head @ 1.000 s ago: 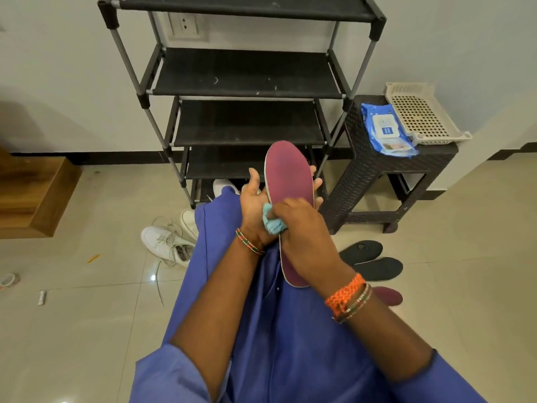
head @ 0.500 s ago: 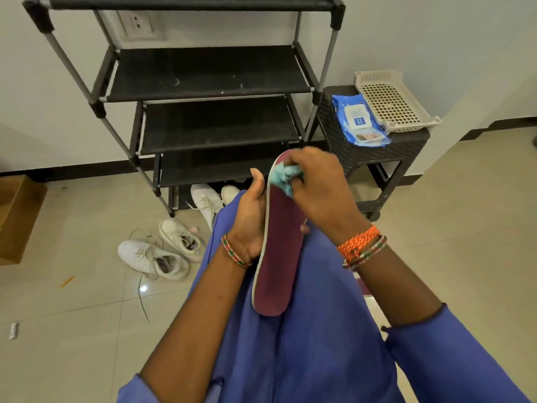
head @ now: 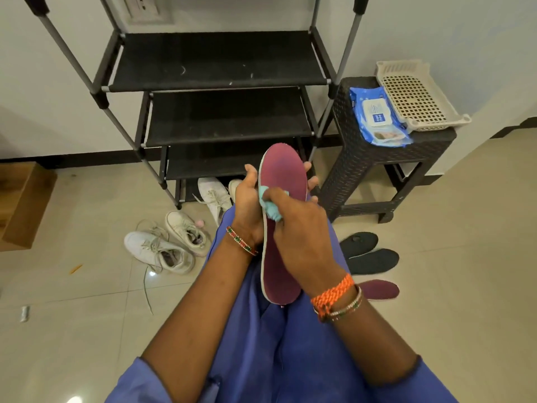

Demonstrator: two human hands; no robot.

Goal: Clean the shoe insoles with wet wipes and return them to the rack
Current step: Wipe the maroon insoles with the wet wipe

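The maroon insole (head: 283, 228) is being held upright by the left hand (head: 250, 205), its grip grasping the edge. A crumpled wet wipe (head: 271, 206) is being pinched and pressed against it by the right hand (head: 302, 237). A wipes pack (head: 377, 117) is lying at two o'clock.

Maroon insole (head: 280, 228) upright (toe up), crumpled teal wipe (head: 271, 206) pressed mid-face

One text can be read: the wipes pack (head: 377, 117), blue and lying on the dark stool (head: 386, 158) beside the rack, has a white flap on top with a small blue square label, and on that label the brand "mee mee" stands in white letters across two lines. The finer print on the flap above the label and the picture panel at the pack's near end are too small and blurred to read.
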